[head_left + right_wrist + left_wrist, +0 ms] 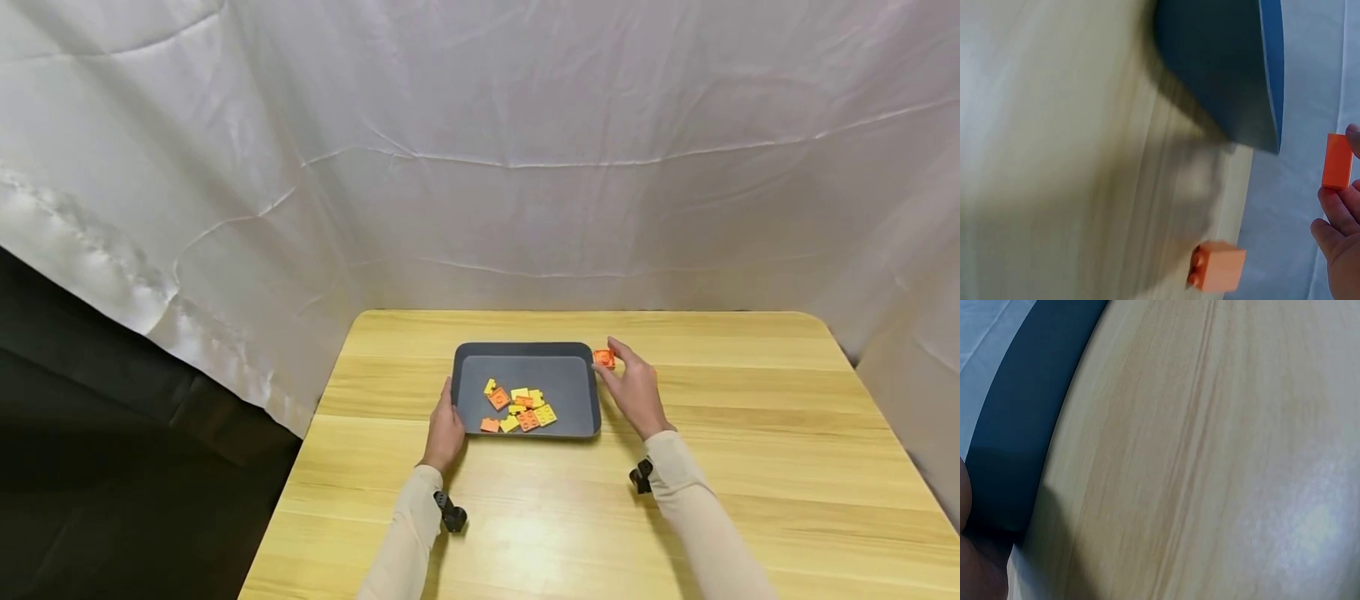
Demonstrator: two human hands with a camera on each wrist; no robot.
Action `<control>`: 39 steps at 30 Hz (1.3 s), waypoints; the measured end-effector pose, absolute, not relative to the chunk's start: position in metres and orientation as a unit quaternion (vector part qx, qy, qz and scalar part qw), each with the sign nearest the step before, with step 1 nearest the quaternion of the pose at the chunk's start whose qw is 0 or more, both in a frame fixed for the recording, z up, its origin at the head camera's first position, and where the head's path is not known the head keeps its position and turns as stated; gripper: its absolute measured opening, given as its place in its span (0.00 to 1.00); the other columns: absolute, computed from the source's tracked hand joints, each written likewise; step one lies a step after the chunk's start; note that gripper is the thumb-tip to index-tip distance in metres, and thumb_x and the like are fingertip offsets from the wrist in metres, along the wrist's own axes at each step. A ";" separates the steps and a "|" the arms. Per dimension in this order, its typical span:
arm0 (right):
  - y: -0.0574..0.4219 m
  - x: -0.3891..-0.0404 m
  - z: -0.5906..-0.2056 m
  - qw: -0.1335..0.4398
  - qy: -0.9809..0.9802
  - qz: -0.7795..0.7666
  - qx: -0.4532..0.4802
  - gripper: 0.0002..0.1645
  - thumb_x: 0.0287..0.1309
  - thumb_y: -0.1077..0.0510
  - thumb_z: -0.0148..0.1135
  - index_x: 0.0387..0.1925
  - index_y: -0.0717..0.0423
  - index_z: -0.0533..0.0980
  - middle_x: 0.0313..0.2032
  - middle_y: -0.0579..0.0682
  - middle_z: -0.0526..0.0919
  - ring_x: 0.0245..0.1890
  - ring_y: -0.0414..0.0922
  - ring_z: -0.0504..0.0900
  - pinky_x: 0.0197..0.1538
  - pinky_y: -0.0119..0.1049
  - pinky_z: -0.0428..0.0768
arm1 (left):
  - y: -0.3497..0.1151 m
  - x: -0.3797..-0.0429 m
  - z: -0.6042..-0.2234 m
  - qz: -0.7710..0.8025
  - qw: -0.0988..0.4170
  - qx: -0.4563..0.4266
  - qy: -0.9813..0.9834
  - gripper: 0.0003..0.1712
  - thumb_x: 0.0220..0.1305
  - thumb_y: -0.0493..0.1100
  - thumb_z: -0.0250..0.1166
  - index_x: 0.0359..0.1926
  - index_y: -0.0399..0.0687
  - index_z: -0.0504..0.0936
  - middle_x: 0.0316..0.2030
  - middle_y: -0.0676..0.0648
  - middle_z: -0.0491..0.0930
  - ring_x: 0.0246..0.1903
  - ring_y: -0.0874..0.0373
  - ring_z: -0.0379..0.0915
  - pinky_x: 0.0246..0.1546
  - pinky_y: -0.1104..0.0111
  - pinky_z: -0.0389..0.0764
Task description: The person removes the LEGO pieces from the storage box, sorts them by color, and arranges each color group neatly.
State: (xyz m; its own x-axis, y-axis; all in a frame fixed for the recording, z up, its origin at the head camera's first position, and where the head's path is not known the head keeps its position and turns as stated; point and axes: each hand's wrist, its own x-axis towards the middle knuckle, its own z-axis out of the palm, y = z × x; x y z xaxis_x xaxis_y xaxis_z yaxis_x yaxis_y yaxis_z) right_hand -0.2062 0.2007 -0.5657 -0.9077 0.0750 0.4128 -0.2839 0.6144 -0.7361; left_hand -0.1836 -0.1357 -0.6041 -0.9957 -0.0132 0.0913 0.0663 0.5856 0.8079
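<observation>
A dark grey tray (555, 383) lies on the table with several orange and yellow toy bricks (546, 414) in its near half. My left hand (444, 432) grips the tray's left side; in the left wrist view only a bit of that hand shows at the tray wall (1016, 425). Beside the tray's far right corner, my right hand (636, 392) pinches an orange toy brick (603, 358) between thumb and fingertips. The right wrist view shows the same held brick (1337, 161) at its right edge. Another orange brick (1221, 267) rests on the table, mostly hidden behind the right hand in the head view.
The wooden table (750, 467) extends to both sides of the tray and toward the person. Pale curtain cloth (510, 217) hangs behind the table and along its sides. Dark cloth (112, 467) shows at the lower left.
</observation>
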 end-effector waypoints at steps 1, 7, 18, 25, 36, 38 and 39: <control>0.203 -0.206 -0.566 0.207 -0.874 0.436 0.055 0.35 0.60 0.64 0.75 0.65 0.74 0.73 0.58 0.72 0.80 0.57 0.68 0.81 0.62 0.63 0.79 | -0.136 -0.183 -0.603 -0.454 0.044 -0.015 -0.890 0.33 0.77 0.25 0.42 0.80 0.29 0.51 0.77 0.30 0.57 0.75 0.36 0.56 0.75 0.48 0.62; 0.224 -0.204 -0.575 0.197 -0.880 0.431 0.026 0.34 0.63 0.64 0.73 0.66 0.75 0.72 0.59 0.73 0.79 0.58 0.68 0.80 0.61 0.63 0.79 | -0.136 -0.184 -0.603 -0.458 0.044 -0.015 -0.888 0.32 0.77 0.24 0.42 0.79 0.28 0.51 0.77 0.29 0.57 0.75 0.36 0.56 0.75 0.47 0.62; 0.265 -0.191 -0.586 0.184 -0.885 0.427 -0.036 0.33 0.65 0.65 0.70 0.66 0.76 0.70 0.60 0.76 0.77 0.60 0.71 0.77 0.62 0.66 0.77 | -0.137 -0.185 -0.605 -0.459 0.043 -0.016 -0.887 0.32 0.77 0.25 0.42 0.79 0.28 0.52 0.76 0.30 0.57 0.75 0.37 0.56 0.76 0.49 0.61; 0.283 -0.186 -0.590 0.161 -0.884 0.432 -0.072 0.34 0.68 0.64 0.67 0.69 0.76 0.68 0.63 0.76 0.74 0.62 0.72 0.75 0.64 0.67 0.74 | -0.137 -0.185 -0.606 -0.451 0.044 -0.016 -0.891 0.32 0.77 0.25 0.42 0.79 0.28 0.51 0.77 0.29 0.57 0.75 0.36 0.56 0.76 0.47 0.61; 0.294 -0.184 -0.601 0.133 -0.897 0.410 -0.095 0.35 0.69 0.65 0.66 0.70 0.77 0.64 0.64 0.77 0.72 0.64 0.73 0.72 0.65 0.67 0.74 | -0.137 -0.185 -0.605 -0.458 0.043 -0.017 -0.888 0.32 0.77 0.25 0.42 0.79 0.27 0.52 0.77 0.30 0.57 0.75 0.36 0.56 0.76 0.48 0.61; 0.294 -0.185 -0.602 0.129 -0.900 0.406 -0.095 0.36 0.69 0.65 0.66 0.70 0.77 0.64 0.64 0.77 0.72 0.64 0.73 0.72 0.65 0.67 0.73 | -0.137 -0.185 -0.604 -0.459 0.043 -0.017 -0.887 0.32 0.77 0.25 0.42 0.79 0.27 0.52 0.77 0.30 0.57 0.75 0.36 0.56 0.76 0.48 0.61; 0.294 -0.185 -0.602 0.127 -0.900 0.405 -0.095 0.36 0.69 0.65 0.66 0.70 0.77 0.64 0.64 0.77 0.72 0.64 0.73 0.72 0.65 0.67 0.73 | -0.137 -0.185 -0.604 -0.460 0.045 -0.018 -0.886 0.32 0.77 0.24 0.42 0.79 0.27 0.52 0.76 0.30 0.57 0.75 0.36 0.56 0.76 0.47 0.61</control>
